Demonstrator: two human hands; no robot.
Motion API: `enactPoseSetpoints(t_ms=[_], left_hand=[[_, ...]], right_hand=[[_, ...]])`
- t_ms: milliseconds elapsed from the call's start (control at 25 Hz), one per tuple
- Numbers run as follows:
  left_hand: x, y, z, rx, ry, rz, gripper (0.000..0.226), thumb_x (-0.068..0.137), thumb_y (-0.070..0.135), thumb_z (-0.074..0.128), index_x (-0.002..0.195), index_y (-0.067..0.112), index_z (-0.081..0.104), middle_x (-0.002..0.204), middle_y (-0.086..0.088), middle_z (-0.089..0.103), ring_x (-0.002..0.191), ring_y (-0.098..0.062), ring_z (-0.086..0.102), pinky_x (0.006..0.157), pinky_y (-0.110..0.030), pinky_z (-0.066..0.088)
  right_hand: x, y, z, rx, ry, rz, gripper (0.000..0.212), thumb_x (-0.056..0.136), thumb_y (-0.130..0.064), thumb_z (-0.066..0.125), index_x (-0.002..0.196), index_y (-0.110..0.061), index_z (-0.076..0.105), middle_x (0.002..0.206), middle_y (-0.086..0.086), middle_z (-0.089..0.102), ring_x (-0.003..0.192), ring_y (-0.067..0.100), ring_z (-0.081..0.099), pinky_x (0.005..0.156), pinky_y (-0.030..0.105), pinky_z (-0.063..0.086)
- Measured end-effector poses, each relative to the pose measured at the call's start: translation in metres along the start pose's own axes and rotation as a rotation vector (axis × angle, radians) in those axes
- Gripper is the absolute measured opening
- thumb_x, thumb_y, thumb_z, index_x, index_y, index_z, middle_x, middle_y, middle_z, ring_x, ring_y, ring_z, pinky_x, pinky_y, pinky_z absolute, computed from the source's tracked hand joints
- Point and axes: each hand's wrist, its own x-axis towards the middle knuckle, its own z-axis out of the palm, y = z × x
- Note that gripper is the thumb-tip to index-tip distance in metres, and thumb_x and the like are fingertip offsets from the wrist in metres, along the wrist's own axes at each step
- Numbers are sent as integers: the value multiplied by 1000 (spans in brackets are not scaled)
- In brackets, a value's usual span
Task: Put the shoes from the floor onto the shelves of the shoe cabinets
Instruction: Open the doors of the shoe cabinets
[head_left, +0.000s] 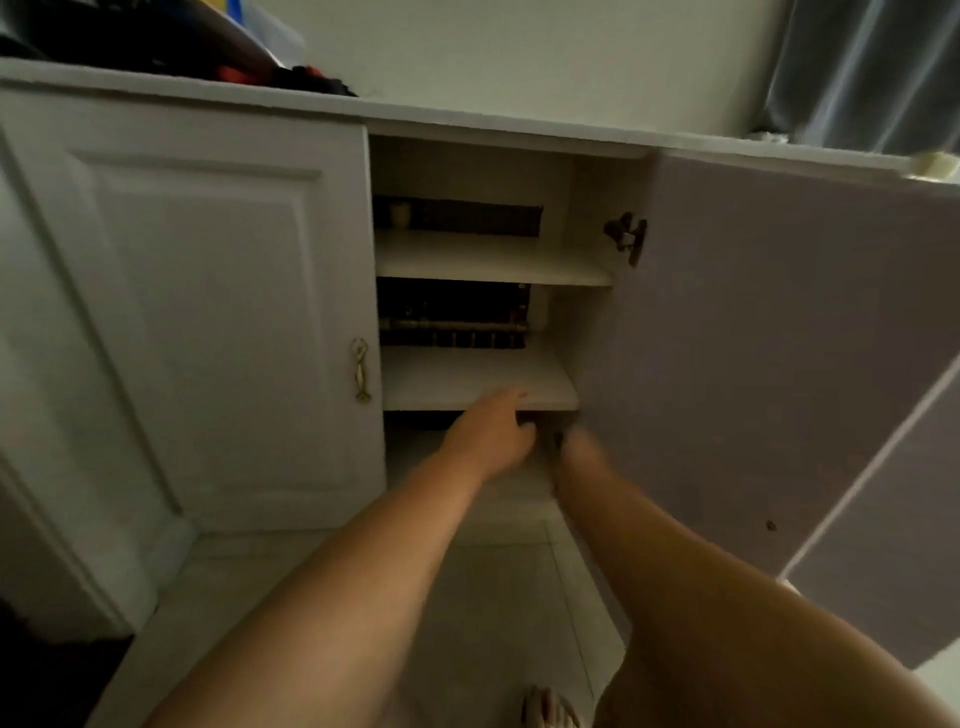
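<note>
The white shoe cabinet has its right door swung open, showing two white shelves. My left hand reaches just under the front edge of the lower shelf. One finger touches that edge, the others are loosely curled, and I see nothing in the hand. My right hand is blurred beside it at the mouth of the bottom compartment, with a small dark thing at its fingers that I cannot identify. A light shoe shows at the bottom edge, on the tiled floor.
The left cabinet door is closed, with a brass handle. Dark items lie on the cabinet top at the left. A grey curtain hangs at the upper right. Pale floor tiles run under my arms.
</note>
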Motion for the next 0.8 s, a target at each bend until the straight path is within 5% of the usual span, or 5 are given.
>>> enactPoseSetpoints(t_ms=[120, 400, 560, 680, 800], left_hand=[[9, -62, -39, 8, 99, -181, 51, 94, 26, 52, 142, 17, 39, 147, -7, 39, 127, -26, 46, 103, -32, 38], [43, -147, -108, 36, 306, -389, 52, 97, 21, 49, 146, 9, 33, 147, -13, 40, 133, -27, 41, 106, -31, 33], [62, -166, -107, -28, 329, -326, 53, 97, 12, 46, 147, 12, 29, 148, -11, 36, 137, -24, 34, 107, -25, 25], [65, -170, -107, -115, 393, -308, 51, 100, 18, 40, 149, 16, 26, 150, -3, 35, 138, -17, 33, 104, -17, 20], [55, -167, -114, -195, 477, -346, 59, 95, 32, 37, 152, 23, 21, 153, 5, 31, 140, -14, 32, 116, -29, 23]], right_hand=[[-14, -7, 60, -181, -101, 57, 48, 94, -34, 47, 135, -8, 44, 133, 15, 49, 121, 34, 47, 105, 45, 40], [13, -26, 208, -454, -510, -132, 58, 99, -23, 44, 151, -20, 21, 151, 5, 36, 132, 26, 42, 95, 27, 37], [41, -31, 251, -446, -606, -296, 56, 96, -13, 49, 147, -25, 29, 122, -5, 50, 104, 12, 50, 88, 25, 43], [49, -25, 254, -369, -545, -301, 49, 92, -9, 50, 140, -20, 42, 126, 2, 57, 101, 15, 55, 87, 30, 49], [35, -9, 242, -308, -413, -312, 29, 85, -4, 46, 101, -19, 64, 106, 6, 68, 93, 24, 64, 77, 35, 54]])
